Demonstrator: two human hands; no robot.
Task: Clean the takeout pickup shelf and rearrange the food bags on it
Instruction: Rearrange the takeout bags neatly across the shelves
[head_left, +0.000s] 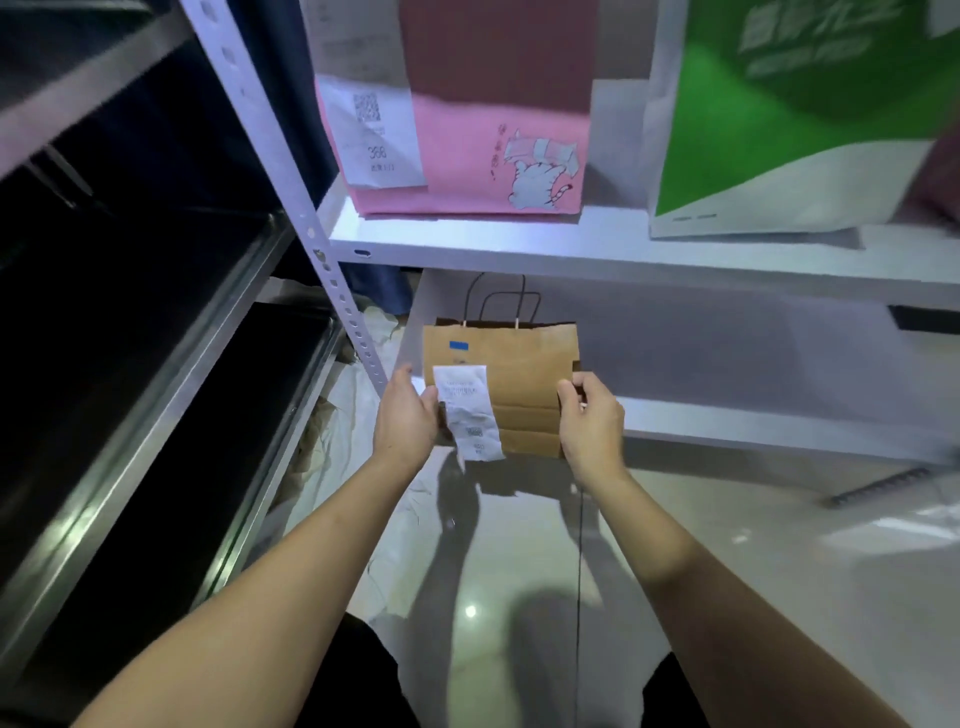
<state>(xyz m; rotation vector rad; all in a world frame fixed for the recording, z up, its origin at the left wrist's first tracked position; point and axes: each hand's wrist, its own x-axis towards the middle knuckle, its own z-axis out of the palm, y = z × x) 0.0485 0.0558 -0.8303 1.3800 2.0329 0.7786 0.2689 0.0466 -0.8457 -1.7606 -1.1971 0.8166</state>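
A brown paper bag (524, 374) with dark cord handles and a white receipt (470, 410) on its front stands upright at the left front of the lower white shelf (753, 421). My left hand (408, 415) grips the bag's left side, next to the receipt. My right hand (589, 421) grips its right side. On the upper white shelf (597, 247) stand a pink bag (457, 156) with a cat drawing and a receipt, and to its right a green and white bag (789, 119).
A perforated white upright (332, 270) bounds the shelf on the left. Left of it stands a dark metal rack (156, 338) with steel edges. Crumpled white sheeting (332, 467) lies on the glossy floor (727, 545) below.
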